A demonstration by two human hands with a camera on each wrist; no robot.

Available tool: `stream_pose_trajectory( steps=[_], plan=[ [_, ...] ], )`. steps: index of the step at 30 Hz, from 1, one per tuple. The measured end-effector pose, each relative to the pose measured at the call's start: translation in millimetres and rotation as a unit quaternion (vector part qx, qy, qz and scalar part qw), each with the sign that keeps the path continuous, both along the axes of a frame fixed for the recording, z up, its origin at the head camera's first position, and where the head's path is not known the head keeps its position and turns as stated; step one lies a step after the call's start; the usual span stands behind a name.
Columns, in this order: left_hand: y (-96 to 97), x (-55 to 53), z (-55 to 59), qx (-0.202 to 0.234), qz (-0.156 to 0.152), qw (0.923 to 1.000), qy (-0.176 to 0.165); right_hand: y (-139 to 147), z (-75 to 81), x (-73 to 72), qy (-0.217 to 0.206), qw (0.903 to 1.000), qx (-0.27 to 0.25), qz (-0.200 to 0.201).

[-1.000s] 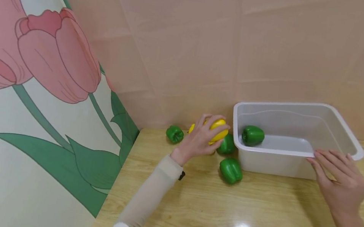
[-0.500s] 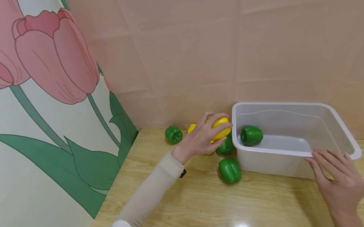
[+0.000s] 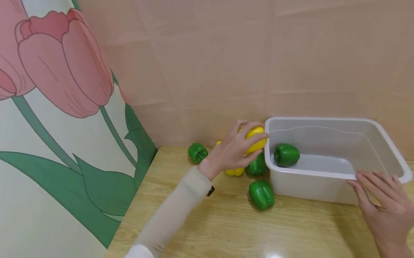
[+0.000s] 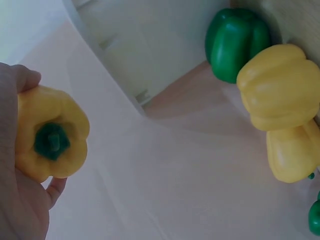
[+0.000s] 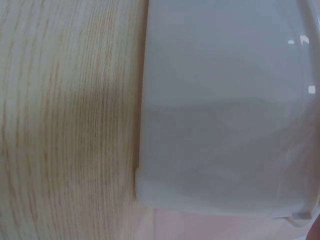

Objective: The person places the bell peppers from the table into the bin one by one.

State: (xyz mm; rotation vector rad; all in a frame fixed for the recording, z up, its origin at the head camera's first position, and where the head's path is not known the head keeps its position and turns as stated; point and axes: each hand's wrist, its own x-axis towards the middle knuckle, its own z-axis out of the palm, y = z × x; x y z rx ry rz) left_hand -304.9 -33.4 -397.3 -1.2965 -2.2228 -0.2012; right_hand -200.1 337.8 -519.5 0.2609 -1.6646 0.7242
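Note:
My left hand (image 3: 231, 148) holds a yellow bell pepper (image 3: 256, 140) above the table, close by the left end of a pale grey plastic bin (image 3: 313, 185). In the left wrist view, the green stem of this yellow bell pepper (image 4: 75, 115) faces the camera. Below the hand lie two more yellow bell peppers, one nearer (image 3: 234, 171) and one mostly hidden behind the hand (image 4: 295, 150). With thumb outside and fingers over the edge, my right hand (image 3: 392, 210) grips the bin's front rim. One green bell pepper (image 3: 287, 155) lies inside the bin, at its left end.
Two green bell peppers, one behind (image 3: 256, 166) and one in front (image 3: 261, 194), lie beside the bin's left front corner. Farther left is another green bell pepper (image 3: 198, 152). A pink cloth backdrop (image 3: 205, 81) rises behind the wooden table (image 3: 232, 237); a tulip-painted wall (image 3: 49, 160) borders the left.
My left hand has lifted the yellow bell pepper slightly up and right, toward the bin, uncovering more of the yellow one beneath. My right hand stays on the rim.

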Motion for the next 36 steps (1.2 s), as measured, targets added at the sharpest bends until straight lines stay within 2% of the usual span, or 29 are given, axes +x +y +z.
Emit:
stream_pose_trajectory(
  steps=[16,21,36],
  plan=[
    [13.7,2.3,13.6,-0.013,-0.007,0.9999,0.004,3,-1.0,2.5,-0.002,1.0,0.0,-0.003],
    [19.0,1.9,18.4,-0.015,-0.011,0.9997,0.018,2,-0.7,2.8,-0.001,1.0,0.001,-0.002],
    [37.6,-3.5,27.0,-0.038,-0.03,0.9984,0.028,-1,0.5,0.5,0.005,1.0,0.002,-0.001]
  ],
)
